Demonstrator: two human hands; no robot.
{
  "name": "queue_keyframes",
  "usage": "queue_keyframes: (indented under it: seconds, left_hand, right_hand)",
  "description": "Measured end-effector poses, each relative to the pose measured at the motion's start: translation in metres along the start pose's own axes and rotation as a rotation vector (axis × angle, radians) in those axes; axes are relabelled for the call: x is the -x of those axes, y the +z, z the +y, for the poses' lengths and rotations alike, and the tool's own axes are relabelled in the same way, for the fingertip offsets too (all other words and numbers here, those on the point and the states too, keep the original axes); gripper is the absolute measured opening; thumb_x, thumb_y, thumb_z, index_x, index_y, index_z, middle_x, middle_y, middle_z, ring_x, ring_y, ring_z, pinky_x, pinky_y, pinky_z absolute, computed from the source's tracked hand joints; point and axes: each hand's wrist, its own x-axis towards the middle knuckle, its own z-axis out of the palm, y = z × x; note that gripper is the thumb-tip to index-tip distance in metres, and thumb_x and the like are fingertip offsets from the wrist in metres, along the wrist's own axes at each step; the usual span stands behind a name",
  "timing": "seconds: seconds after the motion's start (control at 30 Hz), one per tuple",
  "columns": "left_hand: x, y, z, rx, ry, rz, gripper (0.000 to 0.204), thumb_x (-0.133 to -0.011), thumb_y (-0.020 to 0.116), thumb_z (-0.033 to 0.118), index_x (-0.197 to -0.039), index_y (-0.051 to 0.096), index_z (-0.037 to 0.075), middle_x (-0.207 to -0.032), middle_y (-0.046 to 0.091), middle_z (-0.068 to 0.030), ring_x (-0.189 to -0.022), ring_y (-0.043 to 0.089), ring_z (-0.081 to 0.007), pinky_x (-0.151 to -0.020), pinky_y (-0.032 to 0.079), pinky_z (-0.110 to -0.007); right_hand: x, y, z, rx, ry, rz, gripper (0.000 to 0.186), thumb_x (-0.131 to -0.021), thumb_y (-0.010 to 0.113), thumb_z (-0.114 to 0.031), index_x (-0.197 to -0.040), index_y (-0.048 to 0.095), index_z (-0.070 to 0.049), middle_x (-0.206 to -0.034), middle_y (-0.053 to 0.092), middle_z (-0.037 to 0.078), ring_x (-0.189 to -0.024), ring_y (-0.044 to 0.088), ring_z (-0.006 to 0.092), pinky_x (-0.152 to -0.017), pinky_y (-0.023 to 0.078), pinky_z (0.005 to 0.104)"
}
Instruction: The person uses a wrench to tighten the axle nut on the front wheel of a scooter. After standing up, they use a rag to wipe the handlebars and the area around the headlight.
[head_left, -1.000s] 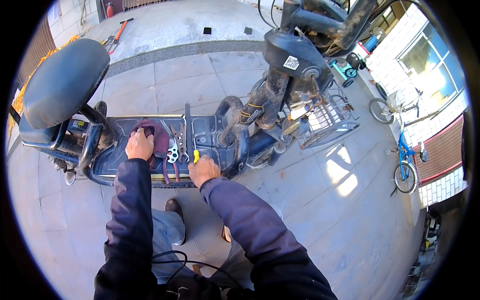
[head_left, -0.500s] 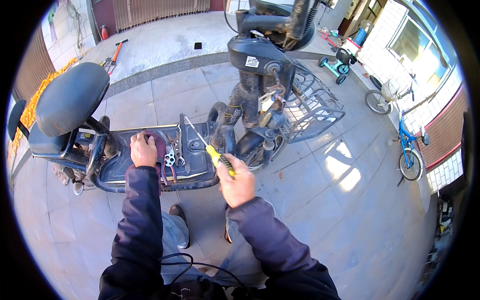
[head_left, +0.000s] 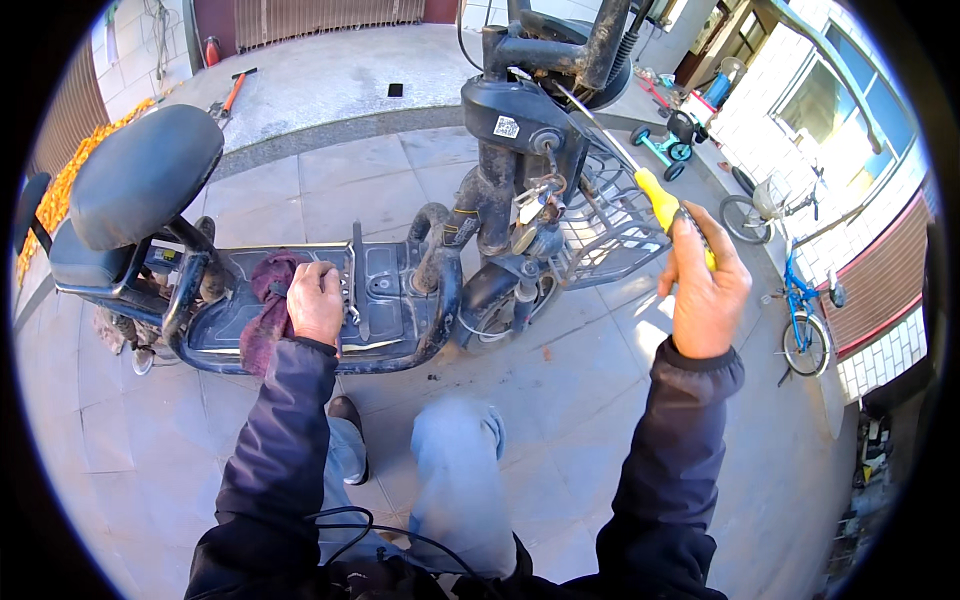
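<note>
My right hand [head_left: 708, 290] is raised at the right, wrapped round the yellow-and-black handle of a screwdriver [head_left: 655, 195]. Its long shaft points up and left, across the wire basket [head_left: 610, 235] toward the scooter's [head_left: 500, 125] front column. Over the scooter's footboard [head_left: 395, 300], my left hand [head_left: 315, 305] is closed with curled fingers; whatever it grips is hidden beneath it. A crumpled dark red cloth [head_left: 268, 320] lies just left of that hand. Hand tools [head_left: 350, 290] show partly at its right, close to a long narrow metal bar [head_left: 359, 270].
The scooter's black seat [head_left: 145, 190] stands at the left. Beyond is a raised concrete step [head_left: 330, 90], with an orange-handled hammer [head_left: 234, 92] on it. A child's tricycle [head_left: 670, 145] and a blue bicycle [head_left: 803, 300] are at the right. Yellow corn cobs [head_left: 60, 205] lie far left.
My right hand has swung up and right with the screwdriver, away from the footboard. My left hand has shifted right, off the cloth and onto the tools. One knee has moved forward.
</note>
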Motion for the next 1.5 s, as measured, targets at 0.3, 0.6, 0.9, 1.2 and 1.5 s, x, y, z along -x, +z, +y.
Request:
queue_keyframes:
  seconds: [0.3,0.6,0.9,1.2,1.5]
  left_hand:
    - [0.006,0.011,0.024,0.106,0.001,-0.024,0.01,-0.085,0.062,0.011,-0.088,0.067,0.004,-0.083,0.063,-0.0143,-0.076,0.063,-0.033,-0.069,0.05,-0.039]
    - [0.007,-0.02,0.07,1.032,-0.538,-0.468,0.066,-0.099,0.038,0.055,-0.11,0.06,-0.006,-0.101,0.066,-0.0177,-0.092,0.066,-0.0254,-0.078,0.053,-0.034]
    - [-0.012,-0.053,0.019,1.123,-0.83,0.106,0.016,-0.093,0.057,0.017,-0.09,0.052,0.002,-0.061,0.052,-0.0065,-0.056,0.061,-0.021,-0.051,0.05,-0.035]
    - [-0.036,-0.119,-0.047,0.976,-0.683,0.695,0.012,-0.092,0.059,0.017,-0.09,0.052,0.007,-0.062,0.052,-0.0041,-0.052,0.055,-0.0183,-0.048,0.047,-0.032]
    - [-0.031,-0.129,-0.052,1.013,-0.719,0.624,0.014,-0.091,0.062,0.015,-0.092,0.054,0.005,-0.063,0.053,-0.0056,-0.052,0.055,-0.0191,-0.048,0.046,-0.032]
  right_hand:
    - [0.059,-0.005,0.007,0.12,0.068,0.295,0.026,-0.096,0.056,-0.016,-0.108,0.062,0.006,-0.062,0.055,0.005,-0.048,0.048,0.0086,-0.045,0.039,0.0227]
    - [0.152,0.102,0.038,-0.388,0.26,-0.178,0.024,-0.098,0.051,-0.007,-0.118,0.055,0.004,-0.084,0.06,0.007,-0.058,0.054,0.0083,-0.053,0.046,0.0227]
    - [0.194,0.236,0.077,-0.062,-0.093,-0.661,0.029,-0.091,0.064,-0.018,-0.114,0.063,0.0,-0.094,0.065,0.016,-0.081,0.065,0.0296,-0.072,0.051,0.0363]
    - [0.242,0.365,0.099,0.375,-0.434,-1.141,0.06,-0.078,0.074,-0.037,-0.123,0.054,-0.003,-0.1,0.057,0.018,-0.084,0.065,0.0361,-0.07,0.053,0.042]
    - [0.238,0.426,0.096,0.637,-0.569,-0.802,0.1,-0.061,0.084,-0.044,-0.138,0.039,0.0,-0.108,0.052,0.014,-0.093,0.057,0.0309,-0.068,0.053,0.0383]
